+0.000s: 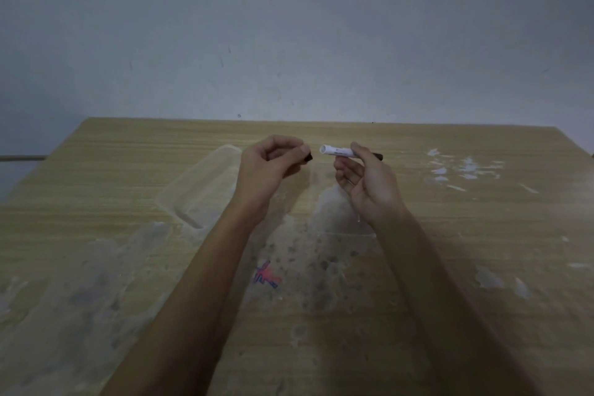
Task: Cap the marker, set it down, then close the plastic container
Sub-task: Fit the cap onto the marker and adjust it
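Both hands are raised above a wooden table [450,267], close together but not touching. In the left hand [270,167] a small dark marker cap [309,157] is pinched between thumb and fingertips, only its end showing past the fingers. In the right hand [369,183] a white-barrelled marker [340,152] is gripped near its middle, held roughly level, with its white blunt end turned toward the cap and a dark end projecting past the fingers to the right. A small gap is seen between the cap and the marker's near end, so the marker is not capped. On the table, behind and below the left wrist, a clear plastic container lid [199,190] is lying flat. Beneath the right hand a clear plastic container [334,219] is faintly visible, its outline hard to make out. The tabletop is marked with pale smears, dark spots and a small red-and-blue scribble [266,276] between the forearms. A plain grey wall [289,26] is seen behind the table.
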